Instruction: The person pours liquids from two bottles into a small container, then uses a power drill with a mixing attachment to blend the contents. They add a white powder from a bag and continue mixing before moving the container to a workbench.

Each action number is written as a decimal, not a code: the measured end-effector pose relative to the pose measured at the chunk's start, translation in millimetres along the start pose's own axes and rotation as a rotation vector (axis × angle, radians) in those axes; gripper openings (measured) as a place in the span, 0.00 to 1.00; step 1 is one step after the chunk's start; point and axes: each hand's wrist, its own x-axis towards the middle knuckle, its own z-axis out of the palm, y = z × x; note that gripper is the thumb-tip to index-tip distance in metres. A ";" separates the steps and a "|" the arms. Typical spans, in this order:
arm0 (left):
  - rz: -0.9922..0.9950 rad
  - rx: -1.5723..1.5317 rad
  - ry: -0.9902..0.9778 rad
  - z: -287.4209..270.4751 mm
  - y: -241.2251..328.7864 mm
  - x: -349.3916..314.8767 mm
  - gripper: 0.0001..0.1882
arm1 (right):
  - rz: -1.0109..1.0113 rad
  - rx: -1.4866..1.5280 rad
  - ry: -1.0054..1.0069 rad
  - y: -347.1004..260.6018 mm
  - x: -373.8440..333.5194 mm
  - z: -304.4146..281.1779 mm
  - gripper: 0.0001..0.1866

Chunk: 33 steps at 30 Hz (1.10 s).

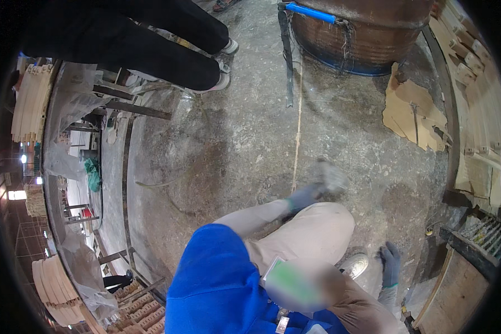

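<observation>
My left hand (306, 197), in a grey glove with a green cuff, reaches forward past my bent knee. Its fingers are smeared by motion, and I cannot make out whether they hold anything. Just beyond it is a pale blurred shape (334, 177), possibly a shoe. On the right, my right hand (391, 260) wears a matching glove and hangs low over the concrete floor (234, 150). Its fingers look stretched out, thumb apart, with nothing visible in them. Between that hand and my leg shows a light shoe (355, 265). A blurred green card (292, 283) hangs at my chest.
Far right stands a rusty drum (362, 42) with a blue-wrapped handle (310, 12). Torn cardboard (414, 114) lies on the floor before it. A person in black trousers (167, 50) stands far left. Stacked wooden pieces (53, 289) line the left; a metal-topped wooden stand (456, 289) is right.
</observation>
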 end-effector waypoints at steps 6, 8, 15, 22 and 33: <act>0.212 0.264 -0.588 77.7 126.6 117.3 0.36 | 0.015 0.882 -0.178 -3.4 30.8 63.6 0.15; 0.306 0.277 -0.716 100.7 151.4 119.1 0.40 | -0.013 1.000 -0.068 -0.6 52.9 54.5 0.14; 0.149 0.425 -0.819 11.0 89.0 85.7 0.54 | -0.257 0.907 0.357 122.6 64.5 -47.1 0.15; -0.164 0.883 -0.573 -98.5 -40.0 -17.3 0.30 | -0.556 0.205 0.813 212.1 11.5 -149.4 0.17; 0.160 1.123 -0.362 -8.1 -25.7 102.5 0.15 | -0.194 0.523 0.411 104.7 11.6 -176.0 0.08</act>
